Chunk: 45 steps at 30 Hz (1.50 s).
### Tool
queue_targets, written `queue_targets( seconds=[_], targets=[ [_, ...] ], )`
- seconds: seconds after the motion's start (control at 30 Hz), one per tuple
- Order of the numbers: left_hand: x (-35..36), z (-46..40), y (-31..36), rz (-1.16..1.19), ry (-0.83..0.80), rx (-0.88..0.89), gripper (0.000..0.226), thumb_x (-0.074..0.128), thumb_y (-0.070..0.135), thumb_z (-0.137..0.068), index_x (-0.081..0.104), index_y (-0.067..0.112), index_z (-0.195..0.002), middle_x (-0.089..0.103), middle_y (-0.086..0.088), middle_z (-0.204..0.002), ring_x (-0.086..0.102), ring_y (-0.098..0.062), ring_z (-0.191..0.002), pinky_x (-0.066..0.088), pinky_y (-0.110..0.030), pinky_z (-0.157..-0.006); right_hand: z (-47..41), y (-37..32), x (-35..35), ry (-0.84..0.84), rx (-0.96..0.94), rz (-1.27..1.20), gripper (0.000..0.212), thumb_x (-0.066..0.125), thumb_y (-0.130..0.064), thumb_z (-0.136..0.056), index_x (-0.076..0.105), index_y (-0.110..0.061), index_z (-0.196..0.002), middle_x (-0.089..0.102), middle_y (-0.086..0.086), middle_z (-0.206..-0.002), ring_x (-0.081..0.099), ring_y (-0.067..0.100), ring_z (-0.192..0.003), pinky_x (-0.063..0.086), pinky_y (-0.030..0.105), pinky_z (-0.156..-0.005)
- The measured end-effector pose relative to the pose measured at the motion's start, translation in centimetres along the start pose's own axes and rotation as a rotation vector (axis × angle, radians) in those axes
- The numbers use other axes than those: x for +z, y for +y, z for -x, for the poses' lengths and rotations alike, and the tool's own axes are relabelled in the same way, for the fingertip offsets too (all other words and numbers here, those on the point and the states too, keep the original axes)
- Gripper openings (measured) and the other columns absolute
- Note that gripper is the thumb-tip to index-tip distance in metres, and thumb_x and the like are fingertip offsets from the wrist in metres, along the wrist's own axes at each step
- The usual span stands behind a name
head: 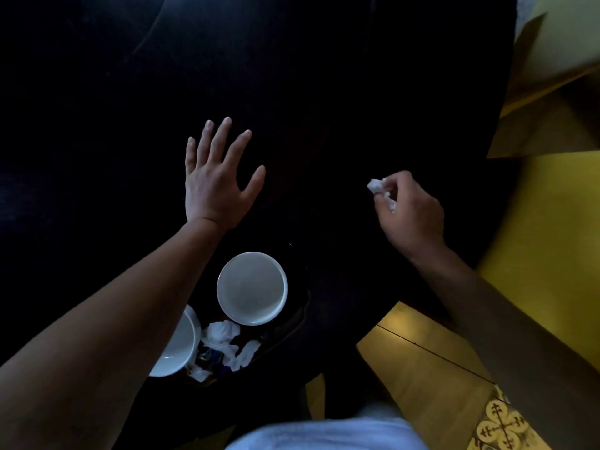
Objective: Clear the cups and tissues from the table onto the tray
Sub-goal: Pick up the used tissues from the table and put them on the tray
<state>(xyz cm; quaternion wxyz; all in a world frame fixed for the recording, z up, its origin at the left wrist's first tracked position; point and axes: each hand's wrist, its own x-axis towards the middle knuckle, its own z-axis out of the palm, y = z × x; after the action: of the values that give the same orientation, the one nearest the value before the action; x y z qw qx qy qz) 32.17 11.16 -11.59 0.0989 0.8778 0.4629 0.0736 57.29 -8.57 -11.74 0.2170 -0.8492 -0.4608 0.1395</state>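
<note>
My right hand pinches a small crumpled white tissue above the dark table, right of centre. My left hand hovers flat over the table with fingers spread and holds nothing. Near the table's front edge sits a dark tray, hard to make out. On it stand a white cup, seen from above, and a second white cup partly hidden under my left forearm. Several crumpled white tissues lie on the tray between and in front of the cups.
The table top is very dark and its surface detail is hard to see. Its right edge borders a yellow floor with a patterned tile at the lower right. A light cloth on my body fills the bottom centre.
</note>
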Motion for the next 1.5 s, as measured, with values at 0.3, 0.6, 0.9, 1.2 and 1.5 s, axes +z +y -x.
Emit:
queue_targets(
  seconds=[0.3,0.6,0.9,1.2,1.5],
  targets=[
    [0.1,0.0,-0.1,-0.006,-0.002,-0.002,0.063,0.046,0.056,-0.098,0.041,0.027,-0.154,0.026,-0.004,-0.168,0.013,-0.028,-0.157,0.009,-0.053,-0.127,5.7,-0.7,1.8,-0.171,-0.223,0.096,0.014,0.068,-0.018,-0.090,0.060,-0.015,-0.100,0.054,-0.001,-0.084,0.047,0.012,-0.061,0.033,0.021,-0.050],
    [-0.1,-0.1,-0.1,-0.009,-0.025,-0.011,0.063,0.045,0.057,-0.098,0.040,0.029,-0.154,0.025,-0.003,-0.168,0.012,-0.027,-0.158,0.008,-0.052,-0.127,7.2,0.6,0.3,-0.388,-0.361,0.059,0.011,0.066,-0.027,-0.091,0.057,-0.020,-0.094,0.052,-0.006,-0.081,0.050,0.010,-0.057,0.043,0.025,-0.046],
    [-1.5,-0.6,0.1,-0.012,-0.154,-0.019,0.067,0.045,0.060,-0.096,0.037,0.029,-0.155,0.021,-0.004,-0.169,0.009,-0.028,-0.158,0.007,-0.055,-0.126,4.4,-1.0,-2.9,-0.556,-0.324,0.000,0.014,0.073,-0.031,-0.087,0.060,-0.026,-0.091,0.060,-0.013,-0.079,0.060,0.007,-0.067,0.049,0.027,-0.055],
    [-9.8,7.7,-5.3,0.153,-0.185,-0.134,0.047,0.066,0.037,-0.092,0.061,0.021,-0.136,0.048,-0.009,-0.151,0.040,-0.031,-0.143,0.035,-0.047,-0.115,8.4,-8.1,-4.8,-0.301,-0.222,-0.244,0.017,0.072,-0.022,-0.089,0.064,-0.013,-0.100,0.067,-0.002,-0.088,0.067,0.014,-0.081,0.058,0.035,-0.070],
    [-8.5,34.4,-13.5,0.260,0.074,-0.639,0.072,0.050,0.056,-0.092,0.043,0.012,-0.149,0.043,-0.014,-0.155,0.034,-0.033,-0.147,0.029,-0.053,-0.119,16.4,-17.0,-0.6,-0.253,-0.274,-0.243,0.021,0.073,-0.027,-0.086,0.064,-0.015,-0.101,0.072,-0.003,-0.091,0.071,0.016,-0.084,0.059,0.041,-0.074]
  ],
)
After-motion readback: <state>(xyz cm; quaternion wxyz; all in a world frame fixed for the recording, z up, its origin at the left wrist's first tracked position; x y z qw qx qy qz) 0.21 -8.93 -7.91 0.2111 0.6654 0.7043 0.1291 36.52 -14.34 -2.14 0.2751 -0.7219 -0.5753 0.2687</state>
